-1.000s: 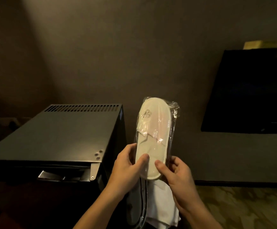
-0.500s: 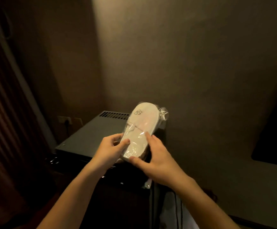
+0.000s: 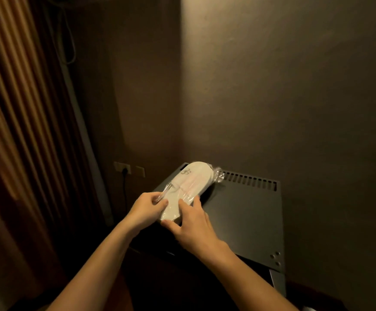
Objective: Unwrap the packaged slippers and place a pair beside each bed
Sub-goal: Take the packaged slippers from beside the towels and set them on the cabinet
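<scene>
A pack of white slippers (image 3: 190, 184) in clear plastic wrap lies slanted over the top of a dark grey mini fridge (image 3: 245, 216), toe end pointing away from me. My left hand (image 3: 147, 209) pinches a fold of the plastic at the pack's left side. My right hand (image 3: 191, 223) grips the heel end, thumb under it and fingers on top. A twisted tail of wrap sticks out at the toe end. No bed is in view.
Brown curtains (image 3: 21, 131) hang at the left. A wall socket (image 3: 122, 167) with a dark plug and cable sits low in the corner behind the fridge. Vent slots (image 3: 250, 181) run along the fridge's back edge. Bare walls rise behind.
The view has swung left, so the dark screen at the right is gone and the curtains appear. The slipper pack has dropped from upright in the air to low over the fridge top.
</scene>
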`<state>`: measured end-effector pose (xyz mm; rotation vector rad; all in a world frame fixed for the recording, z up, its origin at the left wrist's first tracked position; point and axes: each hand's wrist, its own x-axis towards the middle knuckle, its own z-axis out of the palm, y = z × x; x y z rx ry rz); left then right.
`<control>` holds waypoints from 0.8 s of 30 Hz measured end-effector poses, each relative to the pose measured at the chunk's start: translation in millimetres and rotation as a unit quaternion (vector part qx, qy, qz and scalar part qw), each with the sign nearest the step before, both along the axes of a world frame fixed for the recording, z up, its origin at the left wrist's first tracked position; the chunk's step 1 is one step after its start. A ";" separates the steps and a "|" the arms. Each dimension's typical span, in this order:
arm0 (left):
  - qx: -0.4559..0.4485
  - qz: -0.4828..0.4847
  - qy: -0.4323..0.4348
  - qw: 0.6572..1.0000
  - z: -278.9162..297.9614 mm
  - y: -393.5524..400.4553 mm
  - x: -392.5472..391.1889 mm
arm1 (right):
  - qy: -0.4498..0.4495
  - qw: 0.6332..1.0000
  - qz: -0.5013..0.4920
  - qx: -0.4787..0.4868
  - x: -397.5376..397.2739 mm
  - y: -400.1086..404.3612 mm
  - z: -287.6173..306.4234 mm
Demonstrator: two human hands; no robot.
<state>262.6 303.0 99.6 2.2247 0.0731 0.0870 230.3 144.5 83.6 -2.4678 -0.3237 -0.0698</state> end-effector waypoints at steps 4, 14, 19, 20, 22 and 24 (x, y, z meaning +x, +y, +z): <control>0.057 0.011 -0.020 0.998 1.8 9.0 17.1 | 0.004 0.999 -0.012 -0.048 18.8 18.4 1.4; 0.218 0.058 -0.007 0.974 12.8 1.9 25.5 | -0.022 0.994 -0.021 -0.101 26.6 12.6 10.4; 0.192 -0.001 -0.205 0.960 35.3 -49.0 -2.3 | -0.089 0.991 -0.035 -0.091 7.5 -26.5 35.6; 0.162 -0.041 -0.226 0.960 38.0 -65.5 -8.9 | -0.089 0.991 -0.040 -0.088 -0.5 -41.9 40.5; 0.103 -0.105 -0.258 0.955 40.0 -99.5 -23.8 | -0.106 0.990 -0.058 -0.076 -19.7 -77.4 49.2; 0.078 -0.153 -0.273 0.947 37.3 -138.1 -41.2 | -0.121 0.987 -0.089 -0.063 -43.1 -119.7 51.3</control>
